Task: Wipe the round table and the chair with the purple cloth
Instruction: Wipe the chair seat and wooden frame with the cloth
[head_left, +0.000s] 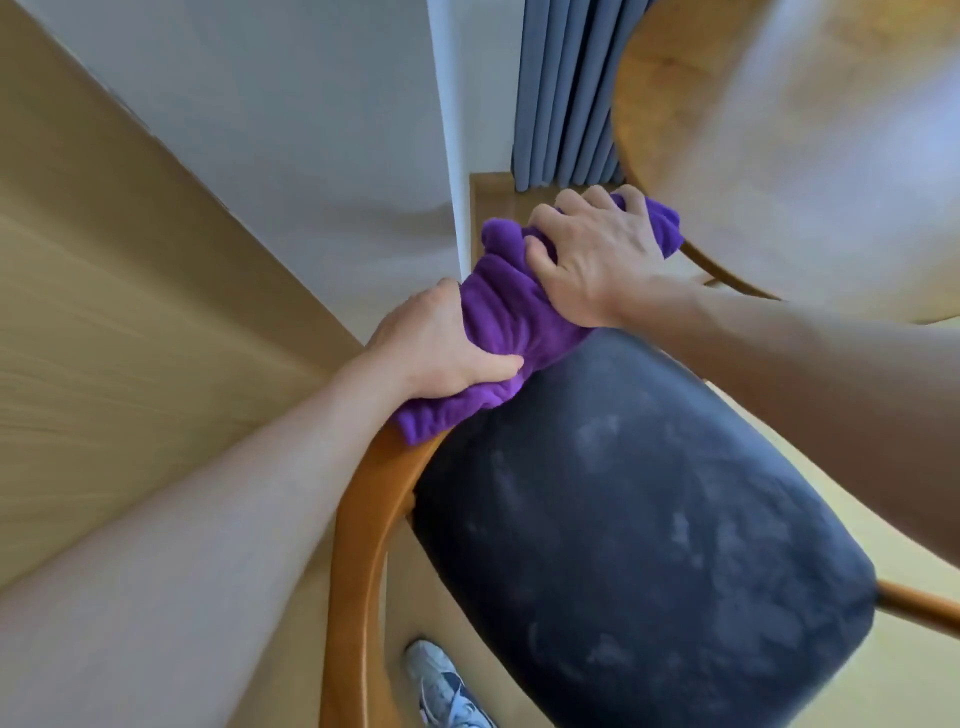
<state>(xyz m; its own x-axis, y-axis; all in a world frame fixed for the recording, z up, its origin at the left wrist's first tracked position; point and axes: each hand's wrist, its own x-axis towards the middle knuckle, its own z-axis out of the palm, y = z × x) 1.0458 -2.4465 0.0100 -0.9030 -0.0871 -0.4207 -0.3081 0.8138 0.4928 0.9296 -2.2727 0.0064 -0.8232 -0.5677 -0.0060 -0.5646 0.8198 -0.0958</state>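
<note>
A view from above, looking down over a person's two bare forearms at a chair with a curved orange-brown wooden backrest rail and a dark blue-grey padded seat marked with pale dusty smudges. A purple cloth, bunched and wrinkled, is draped over the top of the rail, and both hands clamp it there. The left hand grips the nearer end of the cloth, fingers wrapped over the far side and thumb pressed into the fabric. The right hand grips the farther end, fingers curled into the folds. Beyond the right hand, at upper right, is the rim of the round wooden counter, blurred. Grey-blue curtains hang beside a white wall. A light sneaker stands on the pale wood floor below the rail.
</note>
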